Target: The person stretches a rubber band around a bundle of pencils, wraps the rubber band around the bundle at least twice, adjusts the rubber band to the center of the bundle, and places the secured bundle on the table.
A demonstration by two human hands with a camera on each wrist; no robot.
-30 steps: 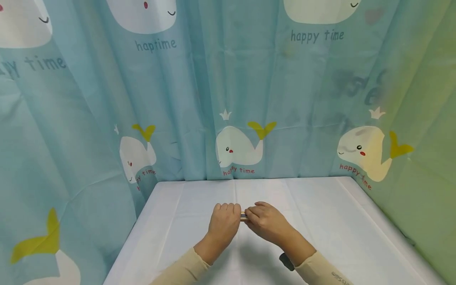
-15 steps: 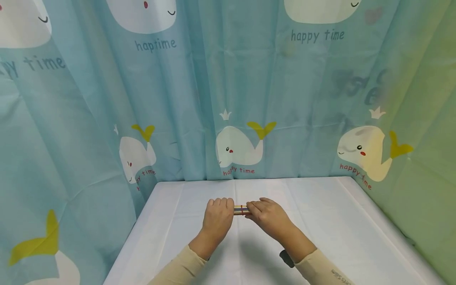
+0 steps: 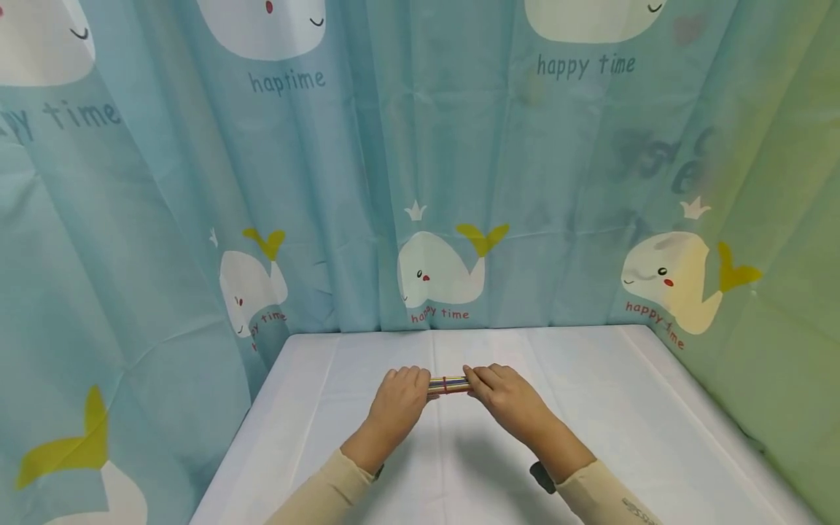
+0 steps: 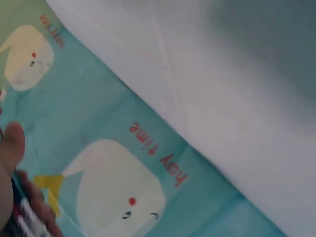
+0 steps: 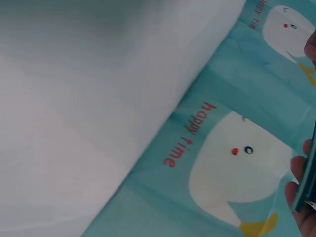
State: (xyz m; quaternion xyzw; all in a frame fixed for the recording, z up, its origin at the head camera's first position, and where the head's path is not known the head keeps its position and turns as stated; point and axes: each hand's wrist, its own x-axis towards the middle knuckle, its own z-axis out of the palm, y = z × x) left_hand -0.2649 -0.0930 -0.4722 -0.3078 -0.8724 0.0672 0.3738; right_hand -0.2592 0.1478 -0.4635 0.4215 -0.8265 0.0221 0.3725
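Observation:
A bundle of pencils (image 3: 449,385), thin and in several colours, is held level above the table in the head view. A narrow red band (image 3: 444,385) circles its middle. My left hand (image 3: 398,399) grips the left end, and my right hand (image 3: 510,399) holds the right end with its fingers over the top. Both ends are hidden by the hands in the head view. In the left wrist view only the thumb (image 4: 12,147) and some fingers show at the left edge. The right wrist view catches several fingertips (image 5: 297,167) under a teal pencil (image 5: 304,182).
A white-covered table (image 3: 367,357) lies beneath both hands. Blue-green curtains (image 3: 354,182) printed with whales hang along its back and left, turning greener at the right. A dark wrist-worn device (image 3: 542,477) sits under the right wrist.
Both hands have risen slightly in the head view and spread apart, the left hand leftward and the right hand rightward. More of the pencils and the red band now show between them.

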